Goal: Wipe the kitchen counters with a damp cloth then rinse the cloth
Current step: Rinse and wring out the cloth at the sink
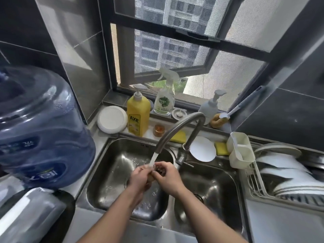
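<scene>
Head view: both hands, left (140, 178) and right (168, 178), clench a bunched cloth (158, 171) under the tap's (177, 132) stream; rinsing looks underway, wringing probably left.

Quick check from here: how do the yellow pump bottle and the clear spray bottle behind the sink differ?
The yellow pump bottle is opaque and squarish with a push-down pump; the clear spray bottle is see-through and rounded with a white trigger head. The yellow pump bottle stands nearer the sink, at its back rim, while the clear spray bottle stands farther back on the window ledge. Both are upright and untouched.
</scene>
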### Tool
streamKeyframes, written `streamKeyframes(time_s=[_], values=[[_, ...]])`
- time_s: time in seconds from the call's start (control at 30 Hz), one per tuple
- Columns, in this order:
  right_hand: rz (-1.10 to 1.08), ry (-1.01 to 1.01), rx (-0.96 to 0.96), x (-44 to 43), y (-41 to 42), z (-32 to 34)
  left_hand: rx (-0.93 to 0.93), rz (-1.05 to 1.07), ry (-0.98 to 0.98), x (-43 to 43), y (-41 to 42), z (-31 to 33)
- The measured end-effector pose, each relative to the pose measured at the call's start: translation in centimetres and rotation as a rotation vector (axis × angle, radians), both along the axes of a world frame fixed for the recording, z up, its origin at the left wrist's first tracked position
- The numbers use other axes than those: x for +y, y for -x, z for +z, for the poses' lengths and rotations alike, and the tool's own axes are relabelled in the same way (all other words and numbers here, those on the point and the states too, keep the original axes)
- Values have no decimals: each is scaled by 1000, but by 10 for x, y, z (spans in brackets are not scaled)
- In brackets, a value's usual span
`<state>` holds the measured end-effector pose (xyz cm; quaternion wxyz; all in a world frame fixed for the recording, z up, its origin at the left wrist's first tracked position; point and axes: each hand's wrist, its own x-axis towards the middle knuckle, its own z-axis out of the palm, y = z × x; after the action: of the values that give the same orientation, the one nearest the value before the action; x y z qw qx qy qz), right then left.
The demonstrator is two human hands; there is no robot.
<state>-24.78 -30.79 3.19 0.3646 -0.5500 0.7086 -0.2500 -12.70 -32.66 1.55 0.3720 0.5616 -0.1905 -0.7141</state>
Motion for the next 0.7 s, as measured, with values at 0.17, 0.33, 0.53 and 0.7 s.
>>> streamKeyframes(time_s=[0.17,0.33,0.53,0.7], values=[[-156,-94,-291,-6,2,2,-62,-51,67,-3,-4,-2],[-183,-27,-334,-14,-1,19,-99,-83,137,-8,-9,8],[-93,98,-25,-18,-8,24,-209,-124,290,-5,-23,11],[-136,211,38,-19,-11,35,-406,-286,412,-7,-39,-2]])
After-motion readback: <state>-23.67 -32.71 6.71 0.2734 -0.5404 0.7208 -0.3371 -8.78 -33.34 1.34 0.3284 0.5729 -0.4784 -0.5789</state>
